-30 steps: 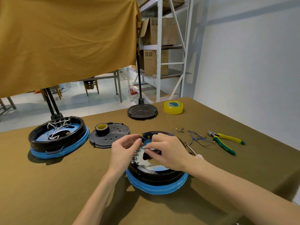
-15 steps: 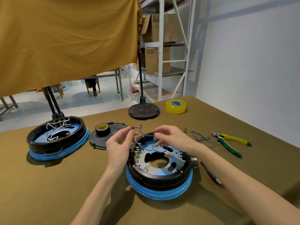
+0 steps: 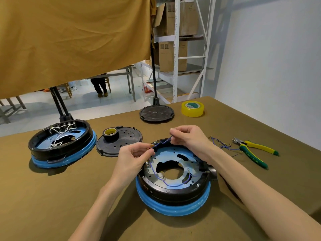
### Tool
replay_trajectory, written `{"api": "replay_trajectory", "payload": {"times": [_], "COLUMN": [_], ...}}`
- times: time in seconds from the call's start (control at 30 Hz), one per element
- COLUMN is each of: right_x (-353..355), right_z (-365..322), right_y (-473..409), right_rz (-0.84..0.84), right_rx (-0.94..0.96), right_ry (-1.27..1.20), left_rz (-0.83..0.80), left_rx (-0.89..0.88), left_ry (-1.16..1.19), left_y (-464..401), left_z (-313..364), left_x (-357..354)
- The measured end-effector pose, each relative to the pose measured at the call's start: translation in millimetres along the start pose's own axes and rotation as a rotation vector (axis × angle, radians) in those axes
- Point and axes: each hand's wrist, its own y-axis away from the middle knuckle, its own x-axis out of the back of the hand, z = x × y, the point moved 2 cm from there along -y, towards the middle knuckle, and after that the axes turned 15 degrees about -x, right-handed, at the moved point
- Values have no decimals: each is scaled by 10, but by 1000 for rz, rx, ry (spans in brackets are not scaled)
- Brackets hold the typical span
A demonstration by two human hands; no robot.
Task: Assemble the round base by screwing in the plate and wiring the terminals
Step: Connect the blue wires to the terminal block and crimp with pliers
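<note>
A round black base with a blue rim sits on the table in front of me. Its metal plate shows inside, with blue wires lying looped across it. Above the base's far edge I stretch a short blue wire between both hands. My left hand pinches one end over the base's left side. My right hand pinches the other end, slightly higher and farther back.
A second wired base stands at the left. A black cover carries a black tape roll. Another round cover and yellow tape lie at the back. Loose blue wires and yellow-green pliers lie at the right.
Both hands lifted off the base's terminals and pulled apart, drawing a short blue wire taut between them. The plate inside the base has come into view.
</note>
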Motion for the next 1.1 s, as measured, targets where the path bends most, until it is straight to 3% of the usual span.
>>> {"api": "replay_trajectory", "payload": {"times": [0.13, 0.27, 0.4, 0.5, 0.67, 0.8, 0.97, 1.1], "right_x": [-74, -103, -138, -192, -267, -338, -331, -381], "right_z": [-93, -96, -63, -100, -144, -84, -67, -17], "right_y": [-42, -67, -51, -27, -27, -77, -66, -26], "right_rz": [-66, -192, -191, -183, -81, -16, -33, -116], "right_rx": [30, -30, -96, -55, 22, -50, -43, -49], "right_ry": [-53, -85, 165, 221, 375, 343, 283, 291], "left_rz": [-86, 82, 115, 101, 57, 11, 53, 71], "left_rx": [-13, 27, 40, 4, -145, -362, -137, -92], "left_ry": [-50, 66, 102, 73, -205, -446, -203, -137], "left_y": [-16, -39, -43, -21, -8, 43, 4, -19], "left_z": [57, 71, 63, 52, 32, 65, 38, 21], "left_x": [-18, 20, 33, -7, 26, -6, 2, 26]}}
